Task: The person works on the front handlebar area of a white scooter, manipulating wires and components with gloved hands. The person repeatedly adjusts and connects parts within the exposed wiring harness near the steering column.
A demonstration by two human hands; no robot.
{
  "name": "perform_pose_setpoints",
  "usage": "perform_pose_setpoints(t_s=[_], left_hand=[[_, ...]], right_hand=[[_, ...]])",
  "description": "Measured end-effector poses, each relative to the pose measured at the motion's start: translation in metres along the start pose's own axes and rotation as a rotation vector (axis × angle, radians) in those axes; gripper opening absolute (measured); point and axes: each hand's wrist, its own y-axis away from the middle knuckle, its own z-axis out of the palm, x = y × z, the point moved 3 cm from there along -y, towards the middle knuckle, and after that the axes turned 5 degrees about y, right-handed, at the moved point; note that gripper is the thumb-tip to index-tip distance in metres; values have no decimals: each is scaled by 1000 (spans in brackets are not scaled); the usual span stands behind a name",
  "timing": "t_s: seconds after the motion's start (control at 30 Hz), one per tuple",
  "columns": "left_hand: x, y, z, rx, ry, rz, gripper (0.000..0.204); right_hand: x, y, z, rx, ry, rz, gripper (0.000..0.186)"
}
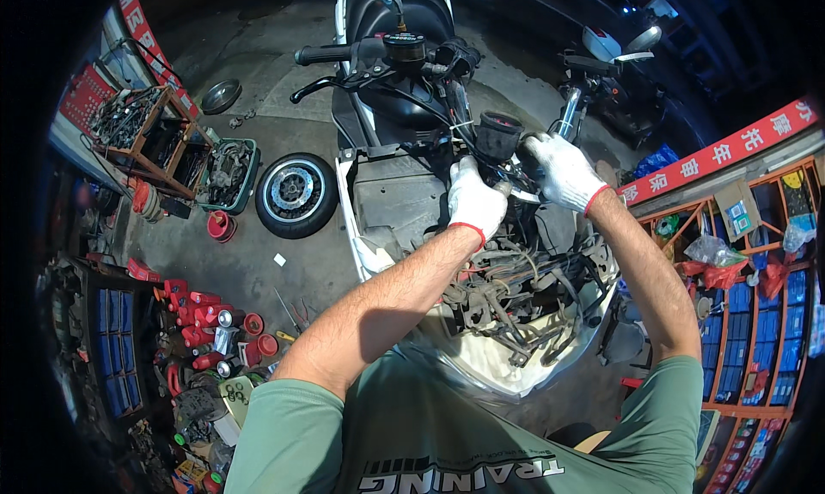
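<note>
In front of me stands a scooter (395, 204) with its front panels off and its wiring exposed. My left hand (474, 202), in a white knit glove with a red cuff, is closed among the cables below the handlebar. Its fingers bend round something too small to make out. Gloved the same way, my right hand (563, 174) is closed at the right side of the steering area, and what its fingertips hold is hidden. A black round cup-like part (499, 136) stands between and just beyond my hands. Loose hoses and wires (516, 288) lie bundled nearer to me.
A wheel with a brake disc (297, 195) lies on the floor at left, beside a green bin of parts (230, 174). Red bottles (199, 314) and tools cluster lower left. Orange shelves with blue boxes (730, 331) stand at right. The left handlebar grip (325, 55) juts out ahead.
</note>
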Motion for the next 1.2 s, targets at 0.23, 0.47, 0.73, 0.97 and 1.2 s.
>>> perform_pose_setpoints(t_s=[0.23, 0.47, 0.73, 0.97, 1.2], left_hand=[[5, 3, -3, 19, 1, 75, 77], [-42, -53, 9, -12, 271, -54, 39], [-51, -80, 1, -59, 364, 90, 27], [-104, -118, 13, -171, 335, 112, 27], [-78, -98, 22, -139, 468, 66, 38]], right_hand=[[-1, -2, 5, -19, 9, 48, 60], [-2, -1, 2, -15, -19, 54, 52], [2, 1, 6, 5, -52, 40, 55], [-1, -4, 3, 6, -70, 6, 56], [2, 0, 5, 5, -26, 16, 54]])
